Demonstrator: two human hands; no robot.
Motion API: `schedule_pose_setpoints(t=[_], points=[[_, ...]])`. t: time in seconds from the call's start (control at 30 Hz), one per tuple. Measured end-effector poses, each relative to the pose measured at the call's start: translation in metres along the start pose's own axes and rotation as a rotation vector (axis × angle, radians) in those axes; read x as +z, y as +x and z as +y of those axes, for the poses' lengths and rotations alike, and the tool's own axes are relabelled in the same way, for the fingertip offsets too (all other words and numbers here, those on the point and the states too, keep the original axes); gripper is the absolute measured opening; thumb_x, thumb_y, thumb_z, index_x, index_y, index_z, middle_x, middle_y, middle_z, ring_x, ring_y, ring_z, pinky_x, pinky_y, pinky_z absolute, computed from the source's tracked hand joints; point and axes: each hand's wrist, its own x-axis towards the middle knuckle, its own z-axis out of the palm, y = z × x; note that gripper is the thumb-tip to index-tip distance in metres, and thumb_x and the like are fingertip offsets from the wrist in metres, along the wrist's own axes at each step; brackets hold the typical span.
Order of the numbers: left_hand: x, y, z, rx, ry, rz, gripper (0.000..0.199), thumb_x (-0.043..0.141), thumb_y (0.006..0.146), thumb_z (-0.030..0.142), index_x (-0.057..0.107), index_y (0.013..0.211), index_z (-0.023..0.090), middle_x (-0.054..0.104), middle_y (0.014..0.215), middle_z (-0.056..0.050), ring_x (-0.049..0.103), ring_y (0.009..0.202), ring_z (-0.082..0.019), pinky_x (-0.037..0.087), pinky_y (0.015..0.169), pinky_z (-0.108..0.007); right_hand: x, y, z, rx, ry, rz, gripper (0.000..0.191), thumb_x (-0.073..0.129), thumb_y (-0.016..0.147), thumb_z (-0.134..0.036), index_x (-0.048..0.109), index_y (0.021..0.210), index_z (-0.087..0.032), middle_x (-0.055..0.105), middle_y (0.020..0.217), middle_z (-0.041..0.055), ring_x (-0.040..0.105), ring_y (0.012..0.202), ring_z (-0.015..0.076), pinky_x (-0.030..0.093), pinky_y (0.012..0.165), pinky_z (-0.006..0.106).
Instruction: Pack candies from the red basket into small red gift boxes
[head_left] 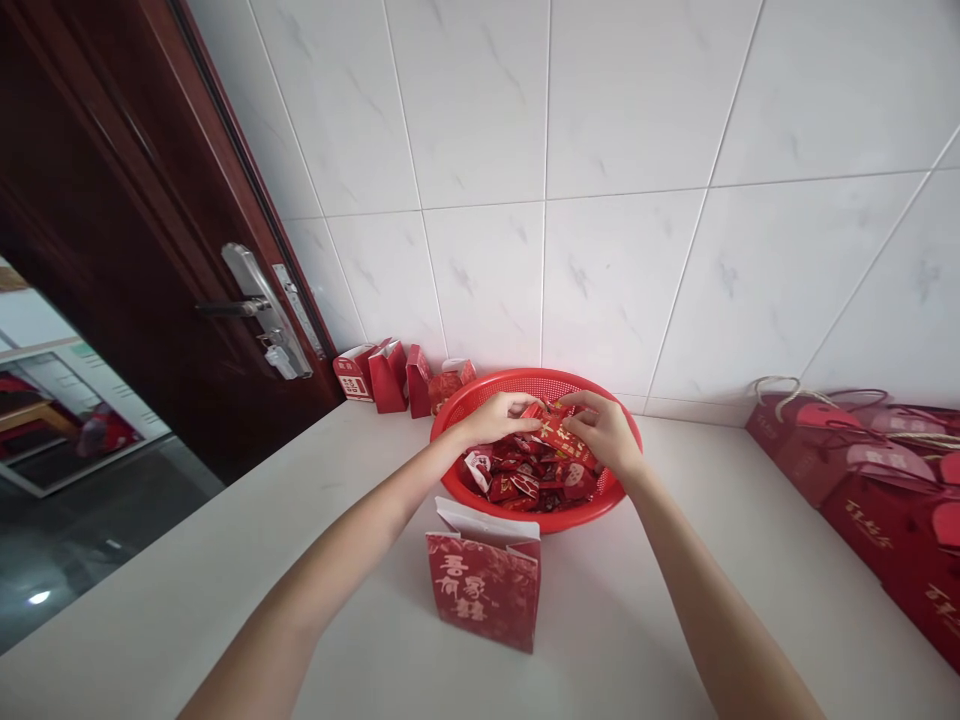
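Note:
Above a red plastic basket (540, 522) both my hands are on a red packet with gold lettering (564, 436). My right hand (606, 430) grips its right side between thumb and fingers. At its left end, my left hand (499, 418) pinches with thumb and fingertips. Below them the basket holds many small wrapped candies (517, 485), mostly red with some white. A red paper gift box (486, 590) with pale characters stands upright in front of the basket, its top flaps raised. What the packet contains is hidden.
Several small red boxes (390, 376) line the wall behind the basket at left. Red gift bags with rope handles (847, 480) crowd the table's right side. A dark wooden door (150, 200) stands left of the white table (315, 500), against a tiled wall (622, 280).

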Motion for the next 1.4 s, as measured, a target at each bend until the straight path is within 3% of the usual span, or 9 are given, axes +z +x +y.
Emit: schedule_pose_setpoints(t=[0.07, 0.2, 0.5, 0.73, 0.83, 1.0, 1.2, 1.33, 1.4], points=[[0.000, -0.001, 0.000, 0.017, -0.071, 0.002, 0.042, 0.081, 0.076, 0.041, 0.069, 0.107, 0.014, 0.073, 0.097, -0.005, 0.069, 0.090, -0.021, 0.055, 0.080, -0.032, 0.000, 0.001, 0.000, -0.005, 0.011, 0.019, 0.024, 0.073, 0.068, -0.031, 0.072, 0.091, -0.021, 0.075, 0.081, 0.0037, 0.069, 0.071, 0.0209, 0.055, 0.061, 0.032], [-0.002, 0.000, -0.002, 0.088, -0.113, 0.171, 0.046, 0.083, 0.073, 0.047, 0.066, 0.103, 0.016, 0.069, 0.095, -0.003, 0.067, 0.088, -0.018, 0.054, 0.081, -0.031, -0.002, 0.002, 0.001, 0.011, 0.032, 0.024, 0.033, 0.081, 0.065, -0.038, 0.073, 0.092, -0.020, 0.077, 0.103, 0.0096, 0.072, 0.098, 0.0279, 0.059, 0.076, 0.036], [-0.004, -0.003, 0.003, 0.069, -0.101, 0.177, 0.042, 0.082, 0.075, 0.043, 0.066, 0.105, 0.019, 0.068, 0.093, -0.001, 0.067, 0.090, -0.019, 0.053, 0.083, -0.031, -0.005, -0.005, -0.012, 0.137, 0.138, 0.000, 0.046, 0.089, 0.055, -0.041, 0.072, 0.092, -0.019, 0.076, 0.086, 0.0052, 0.069, 0.065, 0.0221, 0.054, 0.053, 0.032], [-0.004, -0.003, 0.004, 0.026, -0.110, 0.125, 0.041, 0.081, 0.074, 0.040, 0.065, 0.106, 0.019, 0.065, 0.087, 0.002, 0.065, 0.079, -0.015, 0.052, 0.075, -0.027, -0.004, 0.000, -0.009, 0.142, 0.361, 0.086, 0.046, 0.095, 0.049, -0.038, 0.074, 0.086, -0.021, 0.075, 0.072, 0.0006, 0.068, 0.059, 0.0189, 0.058, 0.058, 0.031], [-0.003, -0.003, 0.004, 0.009, -0.098, 0.100, 0.041, 0.083, 0.069, 0.036, 0.064, 0.101, 0.019, 0.066, 0.100, -0.001, 0.066, 0.090, -0.017, 0.052, 0.080, -0.028, -0.005, 0.004, -0.004, 0.143, 0.400, 0.120, 0.042, 0.097, 0.048, -0.041, 0.072, 0.076, -0.020, 0.074, 0.070, 0.0009, 0.067, 0.056, 0.0158, 0.058, 0.058, 0.028], [-0.002, -0.003, 0.005, -0.005, -0.104, 0.064, 0.043, 0.086, 0.066, 0.038, 0.062, 0.097, 0.019, 0.066, 0.116, -0.006, 0.064, 0.112, -0.023, 0.051, 0.089, -0.031, -0.008, 0.007, 0.001, 0.163, 0.439, 0.096, 0.044, 0.097, 0.052, -0.052, 0.071, 0.067, -0.019, 0.073, 0.065, 0.0038, 0.066, 0.054, 0.0161, 0.058, 0.057, 0.029], [0.000, -0.001, 0.006, 0.018, -0.112, 0.022, 0.042, 0.086, 0.066, 0.038, 0.060, 0.094, 0.019, 0.067, 0.107, -0.003, 0.064, 0.107, -0.022, 0.050, 0.093, -0.034, -0.008, 0.005, 0.000, 0.170, 0.510, 0.072, 0.049, 0.098, 0.047, -0.056, 0.072, 0.066, -0.020, 0.073, 0.067, 0.0004, 0.064, 0.055, 0.0120, 0.058, 0.058, 0.024], [0.000, -0.001, 0.010, 0.016, -0.100, 0.065, 0.040, 0.084, 0.068, 0.037, 0.061, 0.094, 0.018, 0.068, 0.105, -0.003, 0.065, 0.106, -0.021, 0.049, 0.094, -0.034, -0.005, 0.004, -0.001, 0.171, 0.518, 0.012, 0.046, 0.100, 0.044, -0.048, 0.074, 0.069, -0.020, 0.074, 0.067, 0.0014, 0.068, 0.062, 0.0159, 0.060, 0.063, 0.028], [-0.003, -0.002, 0.011, 0.000, -0.069, 0.017, 0.040, 0.084, 0.070, 0.038, 0.063, 0.098, 0.018, 0.070, 0.104, -0.004, 0.066, 0.103, -0.021, 0.050, 0.093, -0.034, -0.005, 0.005, 0.000, 0.166, 0.521, 0.020, 0.044, 0.100, 0.045, -0.046, 0.074, 0.069, -0.020, 0.075, 0.070, 0.0021, 0.069, 0.064, 0.0170, 0.060, 0.064, 0.029]])
